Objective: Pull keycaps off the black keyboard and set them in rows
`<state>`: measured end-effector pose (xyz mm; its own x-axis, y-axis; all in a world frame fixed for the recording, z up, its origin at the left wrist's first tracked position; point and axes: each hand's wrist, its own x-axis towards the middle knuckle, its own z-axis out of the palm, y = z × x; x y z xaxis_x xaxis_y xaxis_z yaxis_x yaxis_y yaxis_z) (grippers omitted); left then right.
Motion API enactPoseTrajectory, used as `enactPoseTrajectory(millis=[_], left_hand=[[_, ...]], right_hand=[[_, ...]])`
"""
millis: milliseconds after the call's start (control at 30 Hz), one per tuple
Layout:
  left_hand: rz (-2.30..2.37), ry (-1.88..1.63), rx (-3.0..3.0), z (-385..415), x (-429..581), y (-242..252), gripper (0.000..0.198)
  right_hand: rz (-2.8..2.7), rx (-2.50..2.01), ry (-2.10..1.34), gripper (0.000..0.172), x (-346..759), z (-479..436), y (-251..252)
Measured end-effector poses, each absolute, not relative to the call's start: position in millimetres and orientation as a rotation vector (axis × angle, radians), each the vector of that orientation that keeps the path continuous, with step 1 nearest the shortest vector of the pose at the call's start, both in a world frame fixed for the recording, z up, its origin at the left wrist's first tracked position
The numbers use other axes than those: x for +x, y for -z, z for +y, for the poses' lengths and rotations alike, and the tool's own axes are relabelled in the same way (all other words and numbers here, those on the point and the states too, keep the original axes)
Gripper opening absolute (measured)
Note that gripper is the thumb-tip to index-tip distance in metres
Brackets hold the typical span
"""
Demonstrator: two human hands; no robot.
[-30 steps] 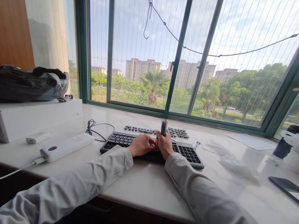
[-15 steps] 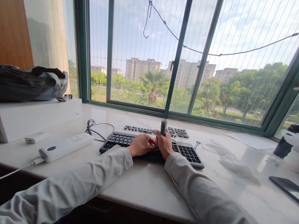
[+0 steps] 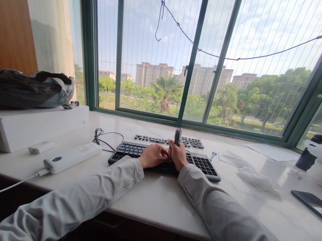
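A black keyboard [image 3: 134, 149] lies on the desk, with many keycaps off its right part. Over its middle, my right hand [image 3: 178, 157] is closed around a narrow dark tool [image 3: 177, 136], whose upper end points up and away from me. The tool's lower end is hidden by the fingers, and its kind cannot be made out. My left hand [image 3: 154, 155] touches the right one, fingers bent together low over the keys. Whatever is between its fingertips is hidden. Behind the keyboard, loose keycaps [image 3: 192, 143] stand in rows.
A white power bank [image 3: 71, 158] with a cable lies at left, near a white box [image 3: 22, 129] bearing a dark bag. To the right are a small blue-and-white tool [image 3: 213, 156], clear plastic bags [image 3: 255, 178], paper [image 3: 270, 152] and a dark tablet-like slab [image 3: 317, 206].
The dark tool has tilted slightly in my right hand. Both hands stay over the middle of the keyboard, and the whole view has shifted very little.
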<state>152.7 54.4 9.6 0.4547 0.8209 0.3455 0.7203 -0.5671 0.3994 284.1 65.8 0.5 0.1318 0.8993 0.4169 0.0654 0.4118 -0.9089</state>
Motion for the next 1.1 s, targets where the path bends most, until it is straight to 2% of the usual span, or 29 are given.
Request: enactPoseTrajectory(millis=[567,1100], left_hand=[[1.360,-0.768,2.496,56.8,152.8,-7.1,0.035],[1.346,-0.755,2.514,54.9,153.3,-8.6,0.037]], right_hand=[[-1.311,-0.964,-0.782,0.036,284.5,64.6,-0.6],[-1.206,-0.895,-0.957,0.037,285.2,58.3,-5.3]])
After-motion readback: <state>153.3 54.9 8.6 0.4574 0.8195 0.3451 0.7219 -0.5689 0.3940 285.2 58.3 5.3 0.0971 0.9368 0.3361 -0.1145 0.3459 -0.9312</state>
